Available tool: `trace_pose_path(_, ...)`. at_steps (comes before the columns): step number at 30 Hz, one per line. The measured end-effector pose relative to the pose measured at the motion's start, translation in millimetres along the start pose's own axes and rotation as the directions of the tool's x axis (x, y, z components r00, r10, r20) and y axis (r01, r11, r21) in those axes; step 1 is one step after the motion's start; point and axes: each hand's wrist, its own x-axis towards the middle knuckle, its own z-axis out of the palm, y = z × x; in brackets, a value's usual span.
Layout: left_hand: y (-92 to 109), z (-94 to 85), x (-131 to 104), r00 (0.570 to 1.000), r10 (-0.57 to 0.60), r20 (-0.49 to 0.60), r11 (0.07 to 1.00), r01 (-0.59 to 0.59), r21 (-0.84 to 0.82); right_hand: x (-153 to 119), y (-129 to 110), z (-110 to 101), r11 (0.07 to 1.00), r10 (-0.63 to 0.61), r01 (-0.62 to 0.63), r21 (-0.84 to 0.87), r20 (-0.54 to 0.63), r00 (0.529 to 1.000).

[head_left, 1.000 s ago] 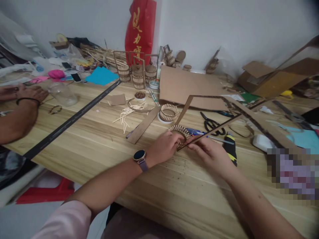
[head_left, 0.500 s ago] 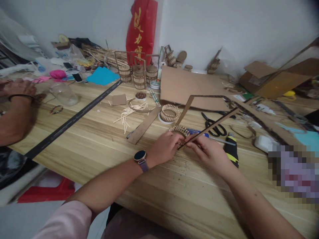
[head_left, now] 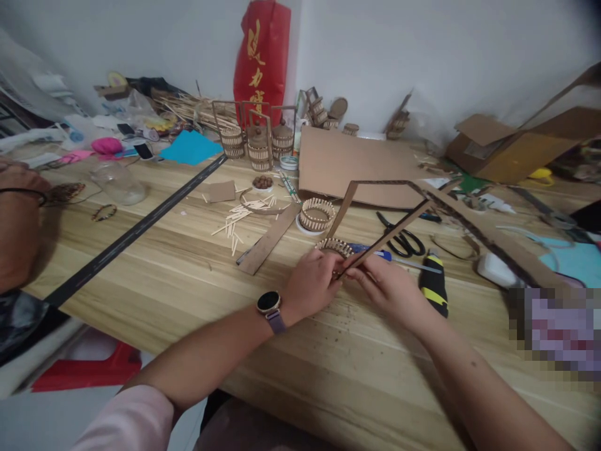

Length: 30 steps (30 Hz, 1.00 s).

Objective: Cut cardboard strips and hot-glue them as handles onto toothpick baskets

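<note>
Closed around the near side of a small round basket [head_left: 334,245] of pale sticks and brown cardboard is my left hand [head_left: 310,283], with a watch on its wrist. My right hand [head_left: 389,289] pinches the lower end of a bent cardboard strip [head_left: 389,235] against the basket's near rim. The strip rises in an angular arch, and its other leg [head_left: 344,210] comes down at the basket's far side. My fingertips meet there and hide the joint. Just beyond stands a second stick basket [head_left: 317,215] on a white lid.
Black scissors [head_left: 404,237], a blue-handled tool [head_left: 382,254] and a black-yellow tool [head_left: 434,283] lie right of my hands. Loose sticks [head_left: 241,216], a cardboard strip [head_left: 270,241] and a cardboard sheet [head_left: 361,160] lie beyond. Finished baskets [head_left: 260,153] stand farther back. Another person's arm [head_left: 19,232] rests at left.
My hands have come slightly closer together, bringing the strip's end tight to the basket rim. The other person's arm has shifted left. The view has moved a little.
</note>
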Motion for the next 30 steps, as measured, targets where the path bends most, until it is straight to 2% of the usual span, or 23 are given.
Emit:
trace_pose_path(7, 8, -2.5, 0, 0.999, -0.034, 0.018, 0.999, 0.034, 0.031, 1, 2, 0, 0.999, -0.042, 0.042, -0.013, 0.009, 0.999)
trace_pose_path(15, 8, -2.8, 1, 0.997, -0.029, 0.07, 0.997, 0.024, 0.069, 2, 3, 1, 1.0, 0.014, -0.014, -0.004, 0.04, 0.999)
trace_pose_path(18, 7, -4.5, 3, 0.998, -0.048, 0.033, 0.999, 0.047, 0.027, 2, -1, 2, 0.997, 0.071, -0.071, 0.038, 0.009, 0.997)
trace_pose_path(20, 6, -9.4, 5, 0.997, -0.073, -0.003, 0.997, 0.072, -0.039, 1, -3, 4, 0.988, 0.127, -0.119, 0.099, -0.074, 0.989)
trace_pose_path(22, 5, -16.9, 6, 0.991, -0.126, -0.05, 0.981, 0.117, -0.151, -3, -4, 5, 0.966, 0.229, -0.195, 0.172, -0.207, 0.951)
trace_pose_path(24, 2, -24.6, 8, 0.975, -0.205, -0.091, 0.937, 0.168, -0.307, -8, -3, 8, 0.918, 0.374, -0.303, 0.254, -0.306, 0.876)
trace_pose_path(25, 1, -27.7, 9, 0.964, -0.244, -0.103, 0.902, 0.186, -0.389, -12, -4, 10, 0.883, 0.448, -0.36, 0.3, -0.314, 0.837)
trace_pose_path(27, -2, -31.2, 9, 0.951, -0.297, -0.092, 0.819, 0.204, -0.537, -19, -6, 16, 0.802, 0.561, -0.441, 0.403, -0.253, 0.789)
trace_pose_path(30, -2, -30.3, 8, 0.948, -0.315, -0.044, 0.705, 0.202, -0.68, -26, -15, 28, 0.659, 0.643, -0.497, 0.564, -0.081, 0.762)
